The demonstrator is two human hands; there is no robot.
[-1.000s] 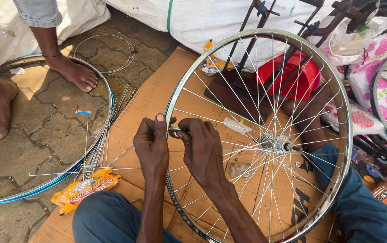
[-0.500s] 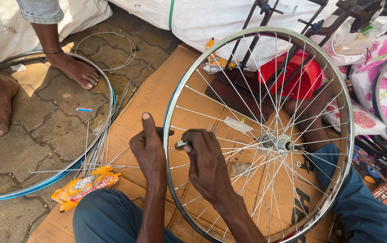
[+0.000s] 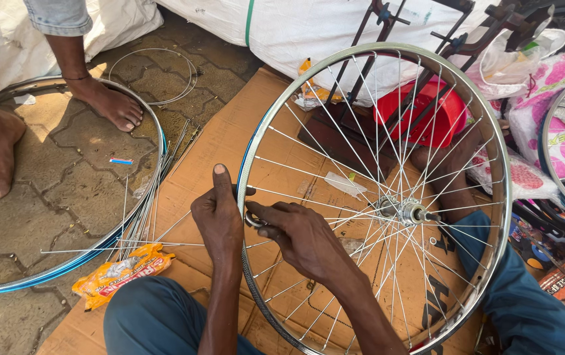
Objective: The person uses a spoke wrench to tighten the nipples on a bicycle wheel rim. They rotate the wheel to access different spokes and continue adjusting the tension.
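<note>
A spoked bicycle wheel stands tilted between my knees, its silver rim (image 3: 500, 197) around a metal hub (image 3: 408, 212). My left hand (image 3: 218, 217) clasps the rim's left edge, thumb pointing up along it. My right hand (image 3: 299, 238) reaches from inside the wheel and pinches a small metal tool (image 3: 253, 221) against the rim beside the left hand. Thin spokes (image 3: 322, 177) run from hub to rim. The tool's tip is hidden by my fingers.
A bare blue-edged rim (image 3: 158, 164) lies on the paving at left with loose spokes (image 3: 135, 220) and an orange snack packet (image 3: 119, 276). Another person's bare feet (image 3: 108, 105) stand inside it. Cardboard (image 3: 203, 164) lies under the wheel; a red tub (image 3: 427, 115), white sacks (image 3: 309, 26) and another wheel (image 3: 558, 177) sit behind.
My left hand shifted down the rim and its thumb now points straight up. My right hand turned at the wrist on the small tool. The wheel stayed in place.
</note>
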